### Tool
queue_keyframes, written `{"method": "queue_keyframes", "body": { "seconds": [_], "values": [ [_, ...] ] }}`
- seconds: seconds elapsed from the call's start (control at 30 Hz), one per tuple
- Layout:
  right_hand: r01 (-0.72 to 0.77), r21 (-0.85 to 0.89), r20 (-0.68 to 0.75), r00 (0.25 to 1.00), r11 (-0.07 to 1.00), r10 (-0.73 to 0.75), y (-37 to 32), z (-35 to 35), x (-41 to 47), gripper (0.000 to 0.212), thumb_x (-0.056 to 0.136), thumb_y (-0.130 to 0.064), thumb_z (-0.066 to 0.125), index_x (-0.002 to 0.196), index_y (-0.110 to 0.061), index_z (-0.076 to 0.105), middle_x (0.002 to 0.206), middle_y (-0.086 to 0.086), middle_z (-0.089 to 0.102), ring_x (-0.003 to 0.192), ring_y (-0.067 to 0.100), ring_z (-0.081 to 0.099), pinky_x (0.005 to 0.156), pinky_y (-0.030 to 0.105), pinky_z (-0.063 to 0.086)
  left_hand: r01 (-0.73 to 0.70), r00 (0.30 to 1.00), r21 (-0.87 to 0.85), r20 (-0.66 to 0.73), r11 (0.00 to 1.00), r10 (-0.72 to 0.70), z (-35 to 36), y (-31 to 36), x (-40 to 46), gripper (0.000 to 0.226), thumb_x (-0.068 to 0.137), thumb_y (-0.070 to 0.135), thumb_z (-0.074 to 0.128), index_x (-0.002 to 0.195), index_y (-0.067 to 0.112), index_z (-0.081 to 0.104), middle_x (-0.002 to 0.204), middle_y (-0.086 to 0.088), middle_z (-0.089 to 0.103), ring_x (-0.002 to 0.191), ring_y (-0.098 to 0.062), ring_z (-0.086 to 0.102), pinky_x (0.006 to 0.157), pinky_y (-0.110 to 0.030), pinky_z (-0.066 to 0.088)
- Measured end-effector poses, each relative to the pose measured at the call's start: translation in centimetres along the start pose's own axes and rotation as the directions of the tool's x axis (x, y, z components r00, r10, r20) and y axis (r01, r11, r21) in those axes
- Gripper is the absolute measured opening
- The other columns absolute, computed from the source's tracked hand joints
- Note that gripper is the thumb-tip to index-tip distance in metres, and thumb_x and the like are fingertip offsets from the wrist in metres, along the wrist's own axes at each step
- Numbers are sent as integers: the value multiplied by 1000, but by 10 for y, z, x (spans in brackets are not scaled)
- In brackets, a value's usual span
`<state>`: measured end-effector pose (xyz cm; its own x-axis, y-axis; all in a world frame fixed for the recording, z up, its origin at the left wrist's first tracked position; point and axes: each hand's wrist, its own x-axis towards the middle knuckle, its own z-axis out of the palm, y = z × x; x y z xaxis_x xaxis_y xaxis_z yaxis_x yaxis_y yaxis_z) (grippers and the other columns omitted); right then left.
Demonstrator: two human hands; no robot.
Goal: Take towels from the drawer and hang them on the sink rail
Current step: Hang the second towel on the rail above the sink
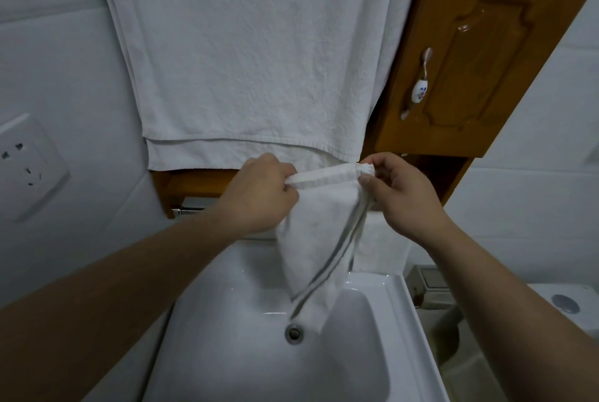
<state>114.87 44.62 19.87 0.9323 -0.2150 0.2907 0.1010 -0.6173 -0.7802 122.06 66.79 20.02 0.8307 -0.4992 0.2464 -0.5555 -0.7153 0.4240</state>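
Note:
A small white towel with grey stripes [319, 239] hangs over the white sink [227, 320], held by its top edge. My left hand [259, 194] grips the left end of that edge and my right hand [402, 197] pinches the right end. A short piece of the metal rail [186, 211] shows at the left under a wooden shelf. Another white towel [382, 249] hangs behind the striped one, at the sink's back right. A large white towel [252, 54] hangs on the wall above.
A wooden cabinet door [479, 64] with a ceramic handle [419, 90] is at the upper right. A wall socket [27, 165] sits on the left tiles. The sink drain [294, 333] lies below the towel. A toilet tank [564, 304] is at the right.

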Motion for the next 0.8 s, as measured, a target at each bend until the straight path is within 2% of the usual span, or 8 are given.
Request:
{"method": "queue_keyframes", "body": {
  "seconds": [0.2,0.37,0.43,0.53,0.6,0.7,0.77,0.8],
  "values": [
    [-31,95,-53,998,995,36,-12,7,4,16,103,-27,50,117,-28,56,104,-15,64,96,6,62,83,31,55,67,996,-202,69,977,-55,-18,1,9,17,91,23,45,84,19,59,85,2,63,79,-15,59,65,-31,46],
    [40,-143,56,998,989,-33,-17,5,16,15,102,-29,51,117,-27,56,104,-12,65,91,3,60,74,24,52,-80,994,160,-55,984,89,-21,-5,11,15,93,25,44,91,15,55,74,3,54,71,-22,52,60,-34,31],
    [75,-172,-1,997,982,-76,-21,5,22,16,102,-29,52,117,-26,55,103,-13,63,90,1,59,72,21,49,-117,984,224,-103,968,143,-27,-6,13,10,91,24,45,90,16,50,70,1,50,66,-24,49,59,-33,30],
    [54,32,-171,984,998,-48,-32,9,28,18,102,-27,52,119,-25,56,102,-16,62,91,-1,58,73,19,48,-154,962,224,-187,962,197,-31,-3,16,5,89,22,45,84,19,45,66,-2,53,61,-26,50,56,-34,35],
    [29,178,-189,982,984,5,-35,15,28,16,101,-26,52,117,-26,57,103,-13,63,94,3,60,77,24,50,-188,968,214,-125,958,218,-23,-7,13,5,89,20,46,90,19,51,77,-4,61,70,-28,56,60,-36,40],
    [28,-158,178,984,987,0,-28,21,21,13,100,-25,52,111,-26,58,98,-6,65,88,12,62,71,29,49,-244,970,264,80,933,231,0,-23,1,17,97,22,45,108,22,58,98,-3,68,87,-26,63,73,-37,48],
    [96,-414,408,909,905,90,-18,27,15,13,101,-26,49,110,-26,59,97,-4,65,86,16,61,70,31,51,-256,967,261,60,931,249,1,-28,-2,21,100,26,45,114,25,60,103,-3,70,92,-26,64,77,-39,49],
    [102,-437,398,913,894,90,-14,30,13,14,102,-26,48,110,-25,58,97,-3,65,86,18,62,71,34,52,-236,970,214,-1,948,241,-4,-25,1,22,101,27,46,115,26,62,103,-3,70,93,-26,64,78,-37,49]
  ]
}}
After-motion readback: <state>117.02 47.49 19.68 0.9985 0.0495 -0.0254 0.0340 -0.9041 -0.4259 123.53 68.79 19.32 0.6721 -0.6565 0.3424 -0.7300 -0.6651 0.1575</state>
